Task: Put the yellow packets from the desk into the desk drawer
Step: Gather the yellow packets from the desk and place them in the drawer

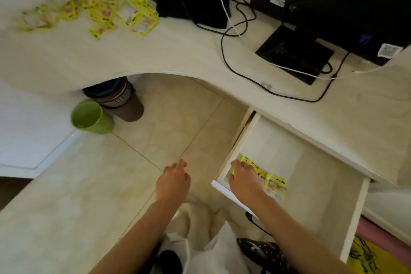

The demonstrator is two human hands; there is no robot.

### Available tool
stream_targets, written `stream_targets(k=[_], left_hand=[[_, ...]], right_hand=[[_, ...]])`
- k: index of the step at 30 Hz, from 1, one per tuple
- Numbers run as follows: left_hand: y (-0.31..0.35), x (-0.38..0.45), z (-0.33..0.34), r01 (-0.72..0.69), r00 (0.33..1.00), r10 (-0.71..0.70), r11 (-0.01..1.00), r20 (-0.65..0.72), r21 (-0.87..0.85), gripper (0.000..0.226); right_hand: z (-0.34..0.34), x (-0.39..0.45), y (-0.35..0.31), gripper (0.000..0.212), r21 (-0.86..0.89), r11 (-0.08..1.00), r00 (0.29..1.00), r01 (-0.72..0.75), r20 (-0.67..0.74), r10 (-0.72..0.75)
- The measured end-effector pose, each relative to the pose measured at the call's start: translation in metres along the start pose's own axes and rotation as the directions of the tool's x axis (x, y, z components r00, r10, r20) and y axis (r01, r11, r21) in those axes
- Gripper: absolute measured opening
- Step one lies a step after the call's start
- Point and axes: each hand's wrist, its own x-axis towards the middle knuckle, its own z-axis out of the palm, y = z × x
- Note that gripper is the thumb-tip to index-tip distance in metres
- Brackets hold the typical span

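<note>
1. Pale curved desk (178,55) carries scattered yellow packets (97,4); its drawer (347,213) is pulled out.
2. Right hand (244,181) reaches into the drawer, fingers curled onto a packet (250,162).
3. Left hand (172,181) hovers over the floor, fingers loosely curled, holding nothing.

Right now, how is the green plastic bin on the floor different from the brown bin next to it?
The green plastic bin is bright, stands out in the open on the floor, and looks empty inside. The brown bin is dark, sits partly tucked under the desk edge, and has a dark liner in its mouth. The green one looks shorter. Both are round, open-topped, and stand side by side on the tiles.
</note>
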Motion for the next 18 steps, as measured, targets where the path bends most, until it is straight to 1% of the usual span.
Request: stream_targets(k=[2,5,12,18], left_hand=[[-0.023,0.0,-0.01,0.034,0.999,-0.034,0.999,-0.034,-0.008,0.029],[-0.06,0.004,-0.028,0.072,0.995,-0.073,0.997,-0.073,-0.018,0.03],[-0.151,0.036,-0.078,0.13,0.981,-0.134,0.991,-0.142,-0.033,0.031],[-0.202,0.072,-0.119,0.164,0.97,-0.17,0.985,-0.176,-0.048,0.031]], right_hand=[[0.0,0.008,-0.027,0.036,-0.039,0.998,0.998,0.056,0.015,-0.055],[0.002,0.021,-0.072,0.036,-0.04,0.993,0.993,0.115,0.037,-0.114],[0.01,0.056,-0.17,0.031,-0.088,0.979,0.983,0.182,0.044,-0.178],[0.008,0.085,-0.231,0.029,-0.086,0.975,0.979,0.204,0.008,-0.204]])
